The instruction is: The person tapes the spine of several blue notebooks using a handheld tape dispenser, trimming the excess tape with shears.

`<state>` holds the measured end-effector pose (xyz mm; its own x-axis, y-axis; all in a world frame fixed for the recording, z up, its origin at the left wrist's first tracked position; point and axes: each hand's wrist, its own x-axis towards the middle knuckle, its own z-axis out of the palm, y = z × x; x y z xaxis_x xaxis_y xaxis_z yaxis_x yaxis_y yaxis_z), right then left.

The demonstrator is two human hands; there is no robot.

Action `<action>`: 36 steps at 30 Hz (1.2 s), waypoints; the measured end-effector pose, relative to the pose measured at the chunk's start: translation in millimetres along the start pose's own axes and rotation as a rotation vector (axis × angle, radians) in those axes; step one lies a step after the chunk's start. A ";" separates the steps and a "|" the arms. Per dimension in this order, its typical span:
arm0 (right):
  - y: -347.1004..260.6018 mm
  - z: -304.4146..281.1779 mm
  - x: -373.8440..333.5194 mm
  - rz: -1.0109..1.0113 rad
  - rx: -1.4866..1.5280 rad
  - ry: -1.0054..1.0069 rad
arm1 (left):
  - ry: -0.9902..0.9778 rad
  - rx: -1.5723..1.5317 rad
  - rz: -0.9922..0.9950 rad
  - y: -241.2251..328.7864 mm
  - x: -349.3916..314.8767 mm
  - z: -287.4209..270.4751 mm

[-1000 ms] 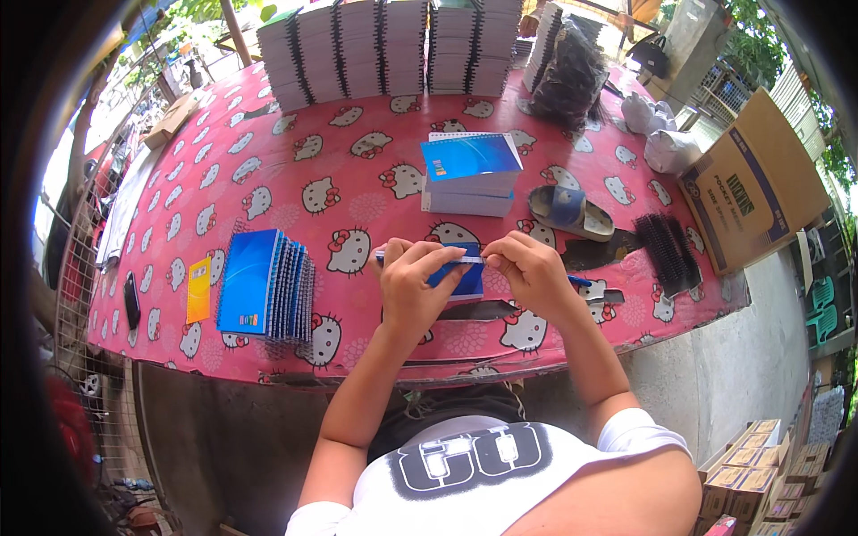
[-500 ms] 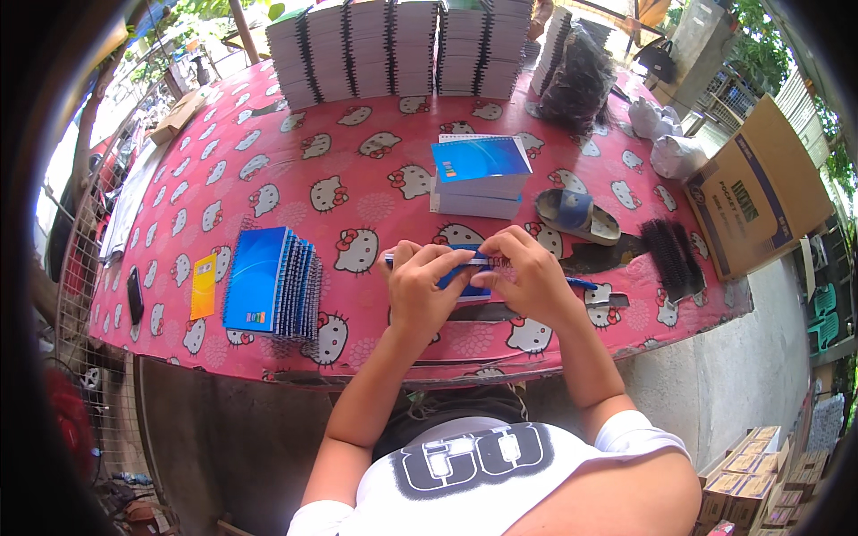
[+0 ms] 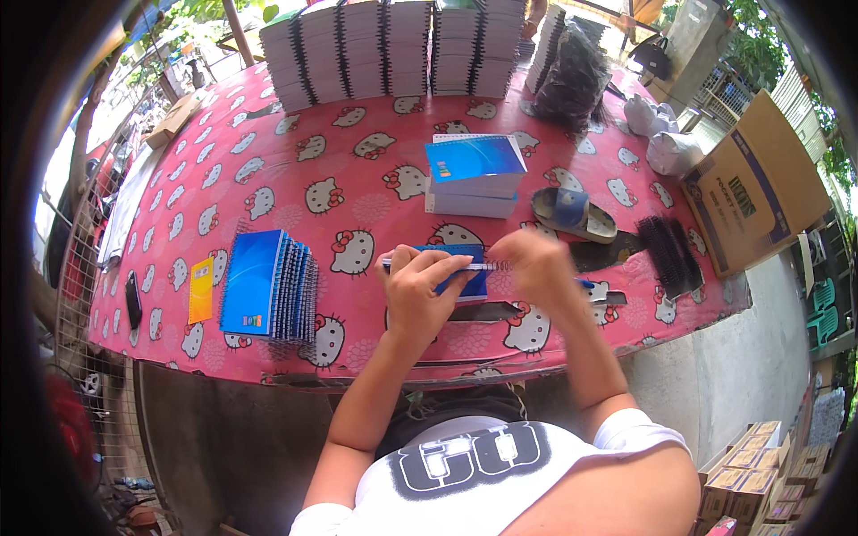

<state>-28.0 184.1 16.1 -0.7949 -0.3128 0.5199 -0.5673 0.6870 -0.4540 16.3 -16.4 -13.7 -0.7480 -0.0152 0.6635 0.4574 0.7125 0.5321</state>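
A small blue notebook lies in front of me, with my left hand closed on its spine edge. A thin spiral coil sticks out from the right end of that spine. Beside the coil, my right hand is smeared by motion, so its fingers cannot be made out. Left of my hands stands a row of coil-bound blue notebooks. Farther back sits a stack of blue-covered page blocks.
A blue-strapped sandal, a heap of black coils and an open cardboard box occupy the right side. A yellow notebook and a phone lie left. Tall stacks of bound books and a black plastic bag stand behind.
My right hand has moved right, away from the notebook's spine, and is blurred now. My left hand keeps its hold on the notebook. The view has shifted slightly.
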 end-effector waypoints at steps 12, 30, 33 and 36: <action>127.7 -48.1 3.4 0.385 -0.186 0.047 | -0.020 -0.030 0.049 -1.0 10.6 -4.1; 51.2 5.1 48.1 0.098 0.283 -0.310 | 0.058 -0.223 -0.161 -21.5 3.8 -13.7; 41.2 10.3 39.3 0.100 0.707 -0.260 | 0.038 -0.453 -0.310 -31.0 -6.1 -18.5; 23.4 12.6 57.0 -0.007 0.636 -0.393 | 0.094 -0.784 -0.477 -40.0 -12.0 -16.9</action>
<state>-89.3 174.1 25.9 -0.7418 -0.6087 0.2815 -0.4928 0.2100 -0.8444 15.1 -56.7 -34.0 -0.9148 -0.2662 0.3039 0.3310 -0.0625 0.9416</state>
